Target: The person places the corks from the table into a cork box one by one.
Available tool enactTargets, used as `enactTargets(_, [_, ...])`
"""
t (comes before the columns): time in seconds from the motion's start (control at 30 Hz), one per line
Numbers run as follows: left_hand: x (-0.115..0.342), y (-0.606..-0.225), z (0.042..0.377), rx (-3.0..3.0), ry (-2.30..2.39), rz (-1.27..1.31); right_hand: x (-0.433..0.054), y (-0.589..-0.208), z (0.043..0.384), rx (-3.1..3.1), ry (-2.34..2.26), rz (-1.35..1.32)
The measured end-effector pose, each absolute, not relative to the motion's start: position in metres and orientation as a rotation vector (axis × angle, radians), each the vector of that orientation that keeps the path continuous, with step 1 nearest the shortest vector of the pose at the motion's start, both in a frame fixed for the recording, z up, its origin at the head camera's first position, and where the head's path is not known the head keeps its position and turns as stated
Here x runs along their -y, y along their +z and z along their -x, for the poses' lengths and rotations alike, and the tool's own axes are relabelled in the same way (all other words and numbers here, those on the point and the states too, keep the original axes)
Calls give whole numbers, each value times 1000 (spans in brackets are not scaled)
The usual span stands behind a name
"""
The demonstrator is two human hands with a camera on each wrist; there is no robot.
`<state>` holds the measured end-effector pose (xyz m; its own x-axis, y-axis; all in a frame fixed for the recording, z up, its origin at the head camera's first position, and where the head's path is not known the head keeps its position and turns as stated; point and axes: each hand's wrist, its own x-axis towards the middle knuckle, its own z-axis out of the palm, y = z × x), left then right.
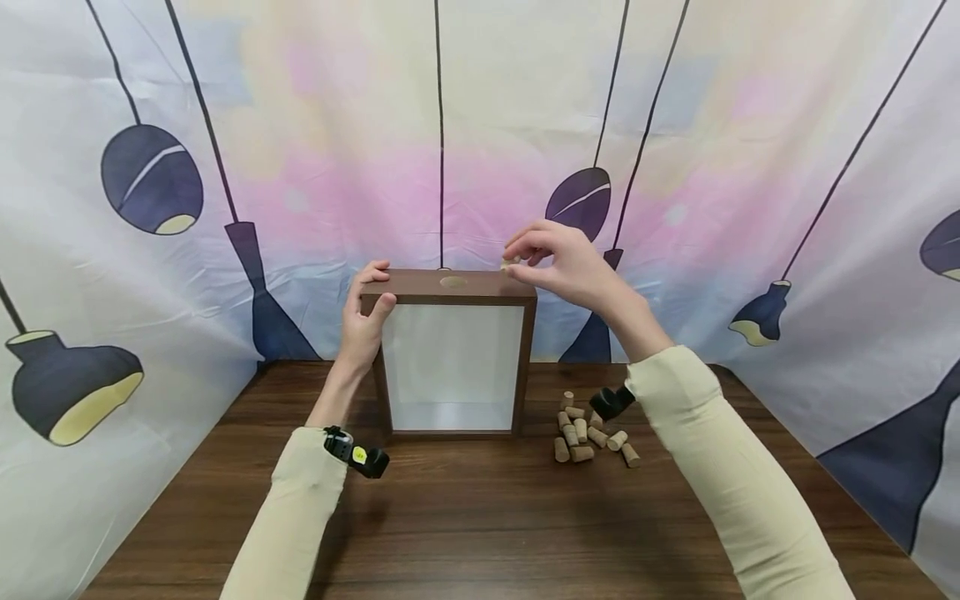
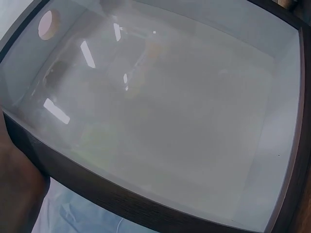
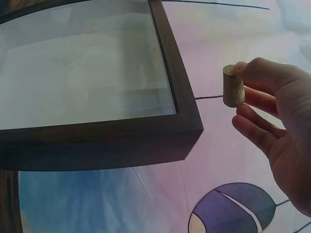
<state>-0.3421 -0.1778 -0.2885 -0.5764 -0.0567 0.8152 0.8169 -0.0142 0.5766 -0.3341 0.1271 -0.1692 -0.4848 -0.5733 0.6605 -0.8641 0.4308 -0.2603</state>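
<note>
A brown-framed shadow box with a clear front and white inside stands upright on the table. In its top edge is a round hole, which also shows from inside in the left wrist view. My left hand grips the box's upper left corner, thumb on the front and fingers over the top. My right hand pinches a cork between thumb and fingers, just above the top right corner of the box and to the right of the hole. Nothing lies inside the box.
A loose pile of several corks lies on the dark wooden table, right of the box. Behind the table hangs a cloth backdrop printed with lamps. Each wrist wears a small black camera.
</note>
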Motion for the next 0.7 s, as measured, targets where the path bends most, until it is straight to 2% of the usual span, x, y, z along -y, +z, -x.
enactTargets(0.3, [175,-291,343,1622,-1658,785,-103,-163,343,2290,820,-1205])
enactTargets(0.7, [178,-290,342,1601,-1659,793,-76,-178,358,2365,726,-1194])
